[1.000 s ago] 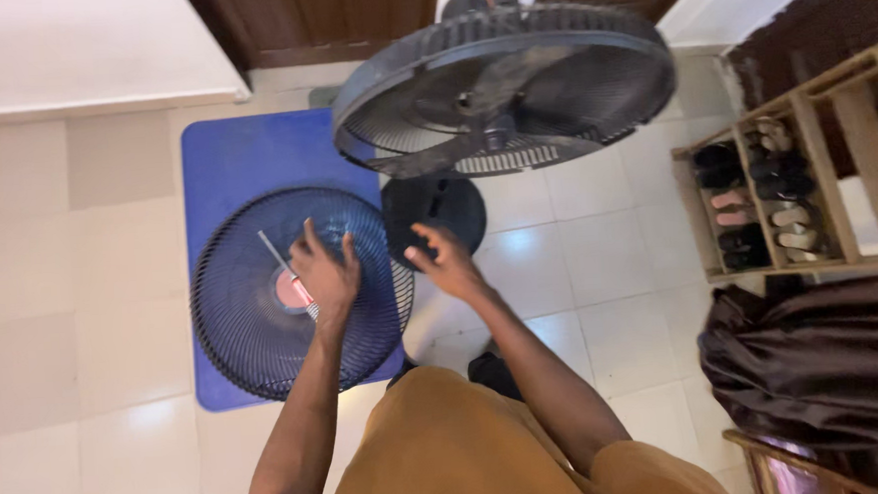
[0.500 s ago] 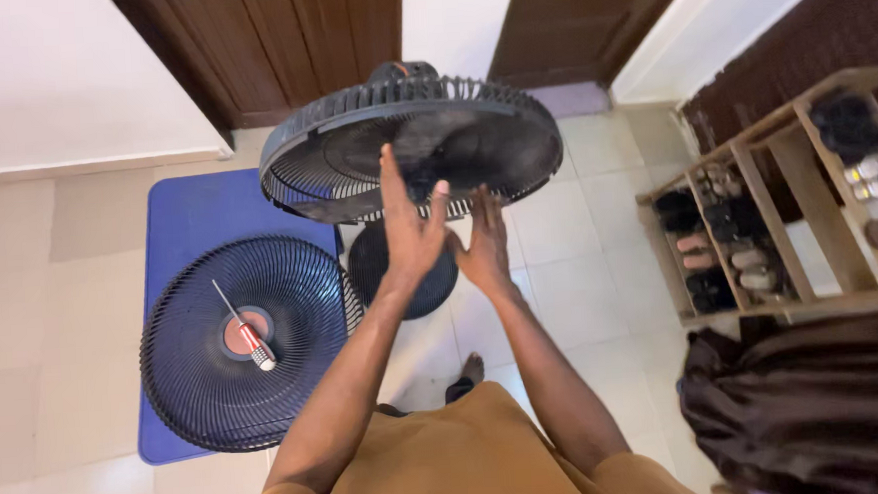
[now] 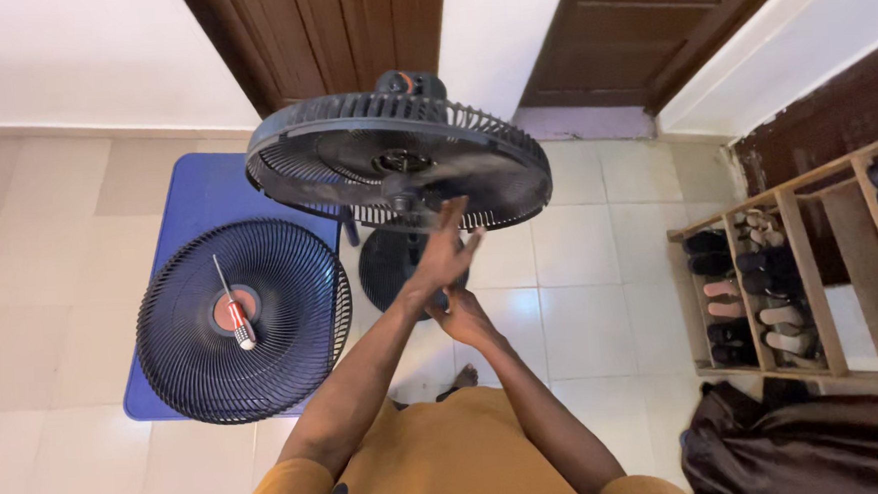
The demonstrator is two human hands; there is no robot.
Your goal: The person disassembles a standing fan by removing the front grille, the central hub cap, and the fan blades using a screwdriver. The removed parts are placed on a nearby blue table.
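My left hand [image 3: 443,253]: grip apart, fingers spread, at front rim of standing fan head [image 3: 399,164]. My right hand [image 3: 463,316]: grip apart, just below left. Detached fan grille [image 3: 243,322] with screwdriver [image 3: 232,310] on blue mat [image 3: 196,205], well left.

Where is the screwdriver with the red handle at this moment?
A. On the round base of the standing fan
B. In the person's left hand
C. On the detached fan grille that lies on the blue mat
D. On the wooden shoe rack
C: the screwdriver lies across the centre of the detached fan grille on the blue mat, apart from both hands, which are raised by the standing fan.
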